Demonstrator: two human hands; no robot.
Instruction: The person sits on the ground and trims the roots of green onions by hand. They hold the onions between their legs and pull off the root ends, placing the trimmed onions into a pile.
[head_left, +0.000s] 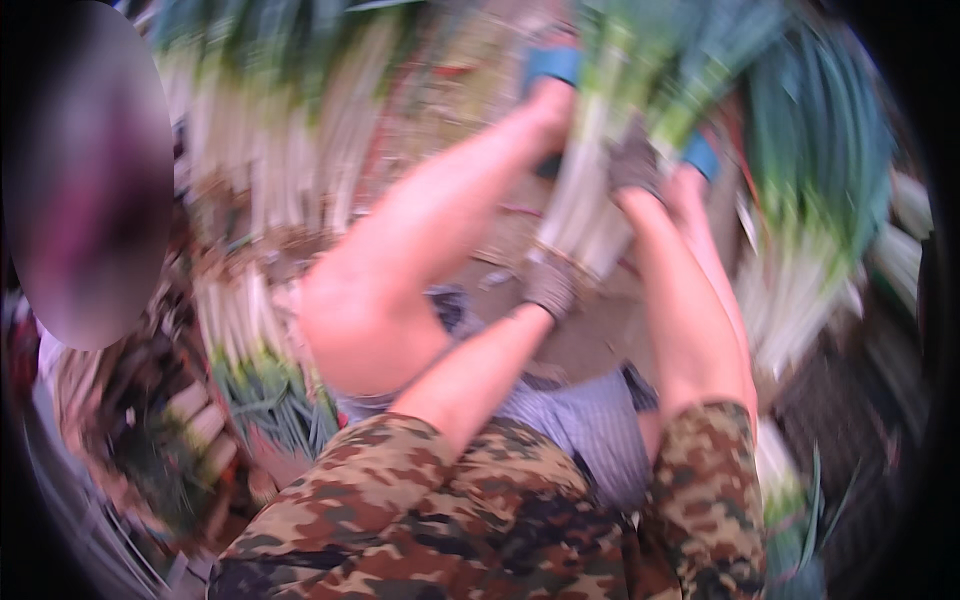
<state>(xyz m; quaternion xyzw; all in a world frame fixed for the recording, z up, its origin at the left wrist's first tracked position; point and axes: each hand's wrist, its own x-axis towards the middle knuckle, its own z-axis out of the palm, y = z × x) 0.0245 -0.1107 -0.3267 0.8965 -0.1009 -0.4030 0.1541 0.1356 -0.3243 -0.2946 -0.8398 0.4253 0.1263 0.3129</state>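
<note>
A large bundle of leeks (592, 150) lies between my lower legs, its white root ends towards me and its green leaves at the top of the view. My left hand (549, 286), in a grey-brown knitted glove, is at the root end of the bundle; its fingers are partly hidden. Higher up, where white stems turn green, my right hand (636, 166) in a like glove is against the bundle's right side. Blur hides how its fingers close. A thin band or tie seems to cross the stems near the roots.
More leeks (277, 135) lie in a wide row at the upper left, with a smaller bunch (262, 360) below. Another leek pile (810, 202) stands at the right, near a dark crate or mat (825, 412). My feet wear blue sandals (553, 66) on either side of the bundle.
</note>
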